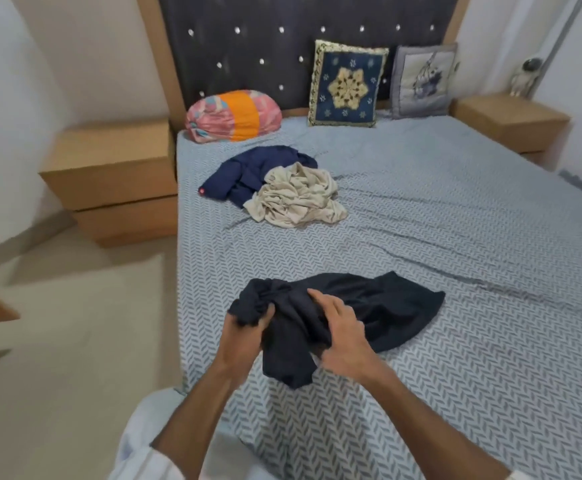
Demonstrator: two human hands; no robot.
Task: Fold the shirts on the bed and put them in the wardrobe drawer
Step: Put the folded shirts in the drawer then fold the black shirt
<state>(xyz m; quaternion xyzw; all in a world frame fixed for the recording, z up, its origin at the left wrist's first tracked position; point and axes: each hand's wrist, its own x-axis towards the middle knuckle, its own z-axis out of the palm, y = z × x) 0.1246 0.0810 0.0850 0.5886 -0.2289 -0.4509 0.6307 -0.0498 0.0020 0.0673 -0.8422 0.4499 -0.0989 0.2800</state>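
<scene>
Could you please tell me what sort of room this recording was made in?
It is almost certainly a home bedroom. A bed with a padded studded headboard fills the view, wooden bedside cabinets stand on both sides, and cushions lean against the headboard.

Soft, even indoor light is filling a slightly blurred wide-angle view.

The light is falling diffusely, with no hard glare, and the bed (456, 254) is showing only faint shadows along its wrinkles. A soft shadow is lying under the left bedside cabinet (109, 174) on the floor (75, 341). The wide lens is bending straight lines near the edges, so the headboard (300, 39) and walls are leaning outward. The left edge is smearing, and the right hand (341, 337) is looking slightly motion-blurred. Fine detail is looking soft throughout, as if compressed.
</scene>
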